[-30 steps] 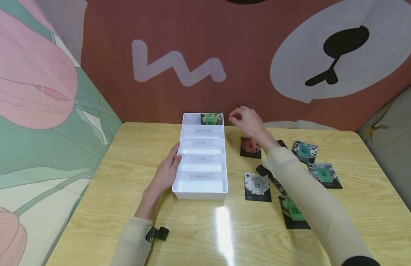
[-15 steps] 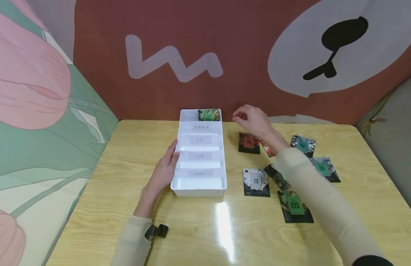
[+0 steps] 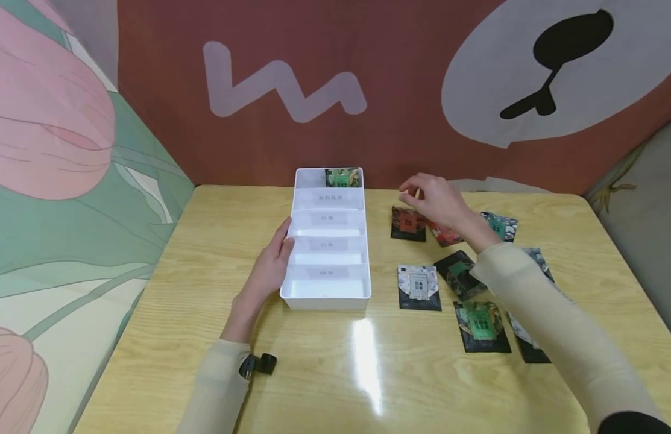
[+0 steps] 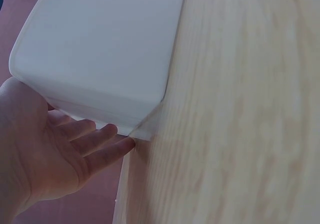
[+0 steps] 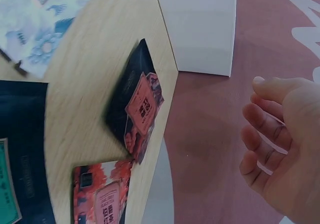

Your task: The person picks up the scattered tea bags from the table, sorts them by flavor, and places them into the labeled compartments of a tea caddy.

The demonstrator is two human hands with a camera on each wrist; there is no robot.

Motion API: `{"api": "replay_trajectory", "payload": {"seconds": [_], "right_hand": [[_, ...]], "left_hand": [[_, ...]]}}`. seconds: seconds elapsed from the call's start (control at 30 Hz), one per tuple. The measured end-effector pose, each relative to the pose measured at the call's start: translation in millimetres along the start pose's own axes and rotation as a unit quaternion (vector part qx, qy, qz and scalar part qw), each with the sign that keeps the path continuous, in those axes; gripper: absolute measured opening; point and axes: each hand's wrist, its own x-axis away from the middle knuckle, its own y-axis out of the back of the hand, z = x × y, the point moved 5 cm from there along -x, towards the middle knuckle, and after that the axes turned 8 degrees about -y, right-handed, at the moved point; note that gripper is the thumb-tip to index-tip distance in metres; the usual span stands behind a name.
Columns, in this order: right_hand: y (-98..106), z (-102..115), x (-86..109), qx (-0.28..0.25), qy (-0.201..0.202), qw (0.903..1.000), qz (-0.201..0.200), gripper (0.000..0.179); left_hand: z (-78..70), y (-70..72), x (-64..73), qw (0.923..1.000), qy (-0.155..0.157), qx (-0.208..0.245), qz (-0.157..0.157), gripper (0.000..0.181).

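A long white box [image 3: 325,304] with several labelled compartments stands on the wooden table, a green tea sachet [image 3: 343,177] lying in its far compartment. My left hand [image 3: 271,260] rests against the box's left side, its fingers [image 4: 102,156] reaching along the outer wall in the left wrist view. My right hand [image 3: 434,198] hovers over the table's far part, loosely curled and holding nothing. Below it lie a dark tea sachet with a red label [image 3: 408,223] and a red tea sachet [image 3: 445,234], the latter partly hidden by the hand.
More tea sachets lie right of the box: a white-and-black one [image 3: 419,288], a dark one [image 3: 460,274] and a green-labelled one [image 3: 481,327]. Others, with teal or blue-white prints, are partly under the right forearm [image 3: 552,319]. A patterned wall [image 3: 292,144] borders the far edge.
My right hand has drawn back rightward from beside the box's far end toward the red sachets. More sachets show from under the arm. The left hand stays at the box.
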Motion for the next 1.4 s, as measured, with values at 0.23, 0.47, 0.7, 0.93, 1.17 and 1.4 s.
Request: {"api": "replay_trajectory", "payload": {"seconds": [0.23,0.47,0.7,0.93,1.17,1.4], "right_hand": [[0.7,-5.2,2.7,-0.013,0.010,0.9998,-0.006,0.039],[-1.2,-8.2,7.6,-0.020,0.004,0.9998,-0.001,0.047],[5.0,-1.9,10.9,0.013,0.029,0.9995,0.001,0.047],[9.1,1.9,24.0,0.037,0.051,0.9979,0.013,0.037],[1.3,-2.5,45.9,0.060,0.073,0.9947,0.040,0.028],[-5.0,-7.2,72.8,0.086,0.078,0.9918,0.053,0.026]], "left_hand": [[2.0,-0.7,1.3,1.0000,-0.004,0.001,0.000,0.056],[1.2,-3.9,0.8,1.0000,0.004,0.002,0.008,0.056],[-0.2,-0.4,-2.0,1.0000,0.002,0.002,0.008,0.057],[-2.2,2.9,-4.2,0.9999,-0.008,0.012,0.001,0.057],[-1.0,1.2,-5.4,1.0000,-0.004,-0.005,0.007,0.056],[1.1,-1.0,-6.9,0.9998,-0.004,-0.018,0.008,0.055]]}}
